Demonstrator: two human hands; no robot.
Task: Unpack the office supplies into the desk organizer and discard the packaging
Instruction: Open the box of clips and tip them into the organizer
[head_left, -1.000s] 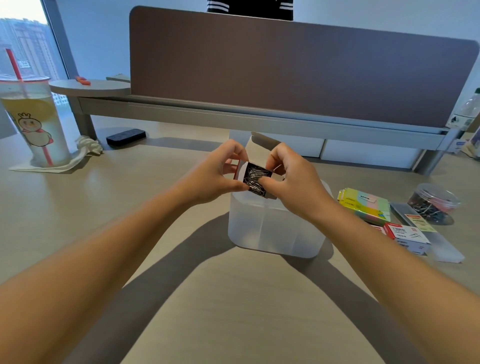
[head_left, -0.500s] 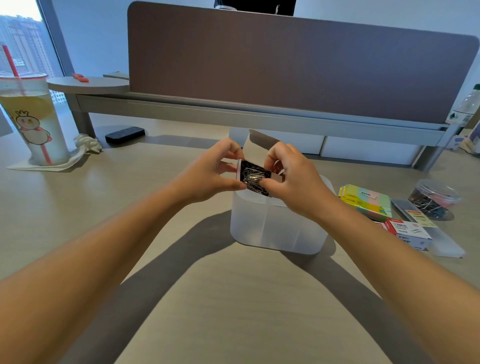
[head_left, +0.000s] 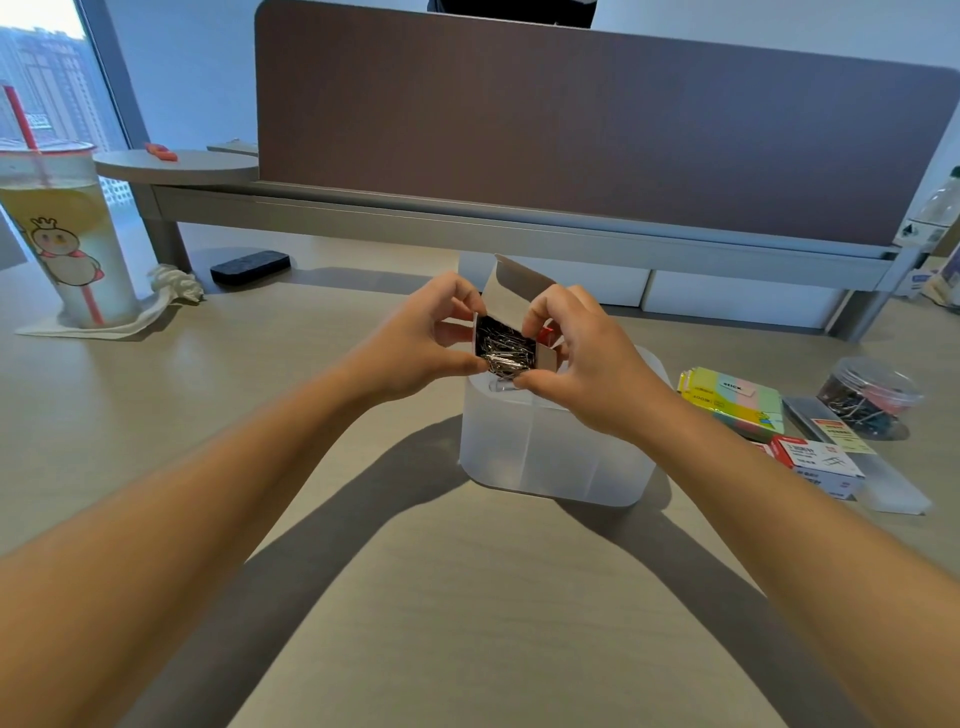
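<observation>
Listing from the left: drink cup (head_left: 62, 228) with red straw, upright on a white napkin (head_left: 104, 325); dark eraser block (head_left: 250, 266) lying flat beyond it on the desk (head_left: 467, 597).

Left hand (head_left: 415, 340): fingers and thumb curled, pinching the left edge of the paper-clip box (head_left: 511, 332).

Paper-clip box: small carton, flap raised, mouth facing the camera, silver paper clips (head_left: 504, 351) heaped inside. Held between both hands, directly above the rear part of the desk organizer (head_left: 556, 447).

Right hand (head_left: 587, 358): fingers curled, gripping the box's right edge and lower corner.

Desk organizer: frosted, divided, standing on the desk under the hands.

Further right: pastel sticky notes (head_left: 732, 400); red-and-white staple box (head_left: 821, 465) near a clear flat case (head_left: 883, 483); round jar of binder clips (head_left: 867, 397), well apart from the hands.
</observation>
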